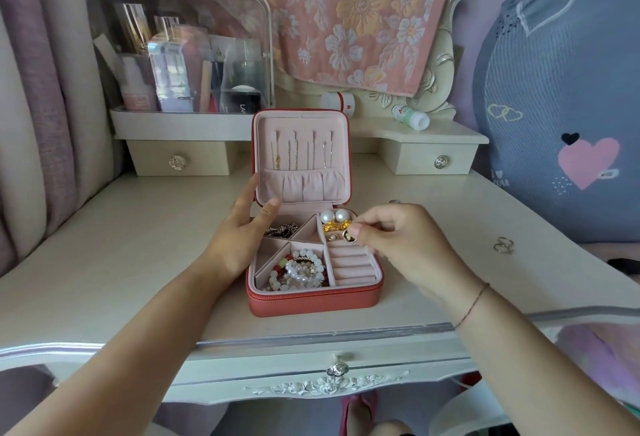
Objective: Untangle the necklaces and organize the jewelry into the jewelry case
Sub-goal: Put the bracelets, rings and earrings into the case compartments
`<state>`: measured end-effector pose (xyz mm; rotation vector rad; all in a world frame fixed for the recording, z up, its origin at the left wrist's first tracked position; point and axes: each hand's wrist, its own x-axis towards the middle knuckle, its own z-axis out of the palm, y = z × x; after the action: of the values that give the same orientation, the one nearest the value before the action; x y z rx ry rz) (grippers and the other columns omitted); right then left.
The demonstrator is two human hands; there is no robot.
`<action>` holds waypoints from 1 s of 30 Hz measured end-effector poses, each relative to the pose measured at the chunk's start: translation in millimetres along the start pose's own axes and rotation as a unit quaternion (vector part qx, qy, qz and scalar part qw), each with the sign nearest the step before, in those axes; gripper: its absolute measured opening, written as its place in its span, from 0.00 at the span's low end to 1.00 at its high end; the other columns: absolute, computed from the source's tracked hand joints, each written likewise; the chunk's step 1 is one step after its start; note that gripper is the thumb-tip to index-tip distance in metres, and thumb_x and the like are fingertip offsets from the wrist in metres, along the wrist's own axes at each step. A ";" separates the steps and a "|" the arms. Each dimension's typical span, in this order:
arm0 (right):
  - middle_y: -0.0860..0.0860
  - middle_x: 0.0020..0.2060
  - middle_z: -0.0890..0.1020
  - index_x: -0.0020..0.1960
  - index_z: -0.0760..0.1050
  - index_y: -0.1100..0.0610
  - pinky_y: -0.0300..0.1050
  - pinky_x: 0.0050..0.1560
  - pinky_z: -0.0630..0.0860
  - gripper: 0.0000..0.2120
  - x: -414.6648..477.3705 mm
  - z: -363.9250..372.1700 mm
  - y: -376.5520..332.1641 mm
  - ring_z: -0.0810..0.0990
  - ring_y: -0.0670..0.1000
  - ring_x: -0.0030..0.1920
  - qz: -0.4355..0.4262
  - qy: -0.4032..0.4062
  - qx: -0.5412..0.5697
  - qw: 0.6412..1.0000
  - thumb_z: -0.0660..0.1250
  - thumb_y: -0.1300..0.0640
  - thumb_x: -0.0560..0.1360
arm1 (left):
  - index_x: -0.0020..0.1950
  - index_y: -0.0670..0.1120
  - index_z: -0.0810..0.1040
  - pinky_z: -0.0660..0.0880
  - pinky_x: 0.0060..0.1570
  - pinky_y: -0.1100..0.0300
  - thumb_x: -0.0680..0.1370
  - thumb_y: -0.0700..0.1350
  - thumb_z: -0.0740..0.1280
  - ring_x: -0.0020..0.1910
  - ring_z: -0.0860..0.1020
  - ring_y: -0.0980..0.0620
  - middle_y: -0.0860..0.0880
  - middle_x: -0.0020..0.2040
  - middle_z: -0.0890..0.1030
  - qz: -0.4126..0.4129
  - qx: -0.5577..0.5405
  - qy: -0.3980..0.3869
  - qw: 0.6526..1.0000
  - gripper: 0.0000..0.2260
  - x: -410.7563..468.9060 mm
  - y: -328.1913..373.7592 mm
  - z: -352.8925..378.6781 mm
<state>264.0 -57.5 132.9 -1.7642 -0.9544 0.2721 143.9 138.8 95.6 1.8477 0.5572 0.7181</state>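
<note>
A coral jewelry case (313, 304) stands open on the dressing table, its lid upright. Several thin necklaces (301, 153) hang on hooks inside the lid. The front left compartment holds beaded bracelets (301, 271). Two pearl earrings (333, 217) and gold pieces lie in the back right compartment. The ring rolls (350, 264) hold nothing. My left hand (242, 231) rests against the case's left side with straight fingers, thumb at the lid's lower corner. My right hand (398, 238) hovers over the back right compartment, pinching a small gold earring (348, 235) between thumb and fingertips.
A silver ring (504, 245) lies on the table to the right, another small ring (394, 201) behind my right hand. A clear cosmetics organizer (183, 54) stands at the back left. Two small bottles (410, 117) lie on the raised shelf behind the case.
</note>
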 end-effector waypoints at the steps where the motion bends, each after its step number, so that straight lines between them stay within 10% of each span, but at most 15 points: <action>1: 0.49 0.31 0.82 0.38 0.82 0.54 0.37 0.38 0.72 0.06 1.7 4.0 -0.5 0.76 0.42 0.31 0.008 -0.006 -0.002 1.000 0.71 0.61 0.73 | 0.76 0.63 0.57 0.61 0.72 0.55 0.77 0.62 0.63 0.71 0.67 0.55 0.55 0.73 0.67 0.001 -0.001 -0.003 1.000 0.29 0.5 -0.4 0.1; 15: 0.47 0.28 0.77 0.36 0.81 0.56 0.33 0.27 0.67 0.08 5.5 23.8 6.3 0.75 0.43 0.30 0.136 0.027 0.019 0.990 0.70 0.57 0.73 | 0.76 0.63 0.57 0.61 0.72 0.55 0.76 0.64 0.62 0.72 0.65 0.54 0.55 0.75 0.66 0.012 -0.004 -0.008 1.000 0.30 1.1 -1.9 0.0; 30: 0.43 0.30 0.70 0.40 0.83 0.47 0.36 0.35 0.65 0.09 -2.3 13.3 20.8 0.66 0.42 0.30 -0.007 0.066 -0.055 0.996 0.71 0.60 0.72 | 0.76 0.62 0.56 0.61 0.69 0.61 0.77 0.61 0.63 0.72 0.65 0.56 0.55 0.74 0.66 0.012 -0.008 -0.004 1.000 0.29 -0.5 0.8 1.3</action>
<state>264.4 -52.4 108.7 -1.8504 -0.9002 0.0931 144.5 137.3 95.8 1.8446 0.5222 0.7287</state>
